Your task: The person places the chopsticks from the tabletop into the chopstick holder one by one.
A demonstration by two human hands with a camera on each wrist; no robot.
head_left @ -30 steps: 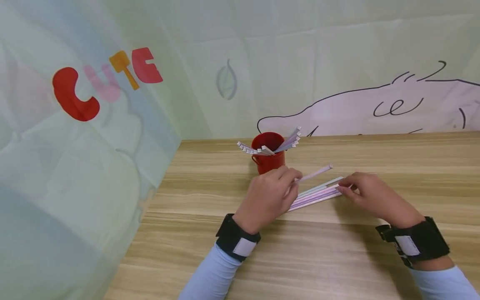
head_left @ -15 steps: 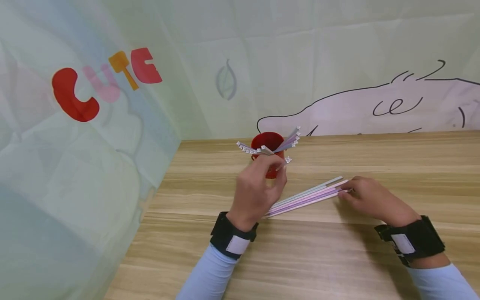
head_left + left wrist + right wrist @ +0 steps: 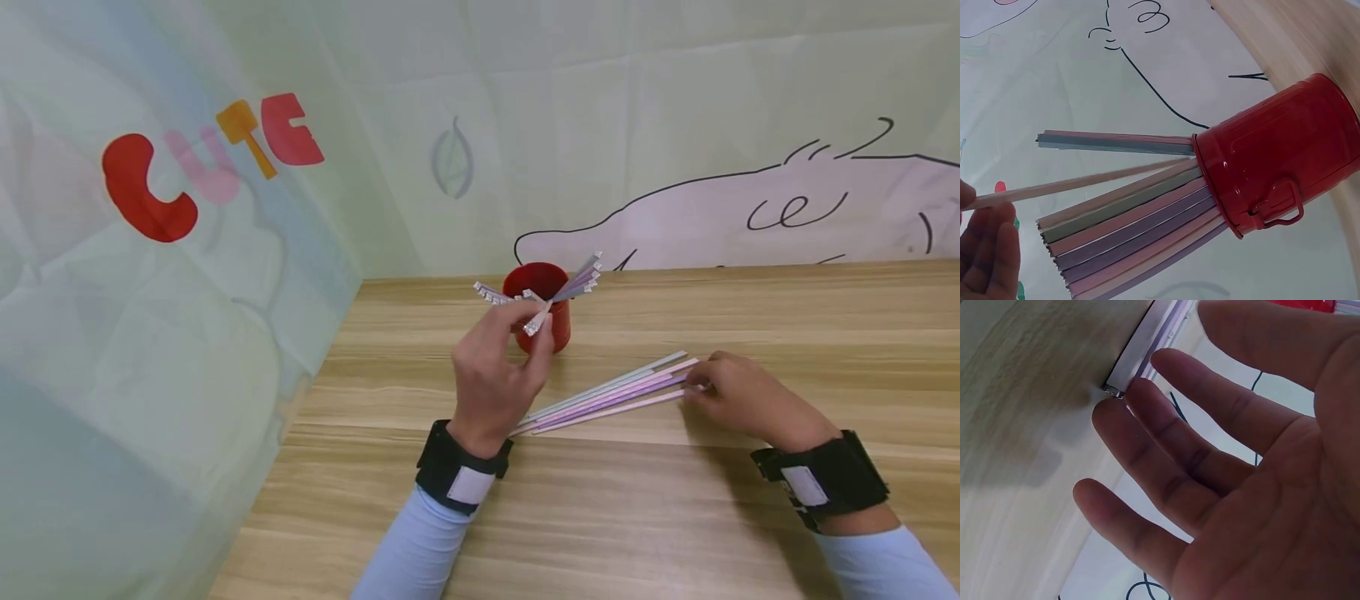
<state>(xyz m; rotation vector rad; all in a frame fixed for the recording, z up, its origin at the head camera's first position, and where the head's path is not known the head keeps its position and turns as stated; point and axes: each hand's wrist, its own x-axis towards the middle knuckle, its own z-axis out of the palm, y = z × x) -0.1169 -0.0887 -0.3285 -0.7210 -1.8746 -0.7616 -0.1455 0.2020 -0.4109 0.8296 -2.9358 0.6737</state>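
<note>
My left hand [image 3: 491,375] pinches one end of a thin pale stick [image 3: 1085,181] between thumb and fingers. Its other end reaches the rim of a small red bucket [image 3: 1279,150]. Several flat pastel sticks [image 3: 1129,228] fan out of that bucket, their ends jagged. On the table, a loose bundle of pink, purple, white and pale green sticks [image 3: 622,390] lies slanting. At the bundle's right end is my right hand [image 3: 738,400]. In the right wrist view its fingers are loosely bent, with fingertips [image 3: 1110,415] right at the end of a stick [image 3: 1141,350].
The wooden table [image 3: 630,517] runs back to a printed cloth backdrop [image 3: 675,108] just behind the bucket. Another cloth wall [image 3: 150,358] with coloured letters borders the left side. The bucket has a small side handle [image 3: 1282,215].
My left hand has lifted a stick from the bundle and carried it left to the bucket, tilting it upright. The bundle has spread a little at my right hand, which has barely moved.
</note>
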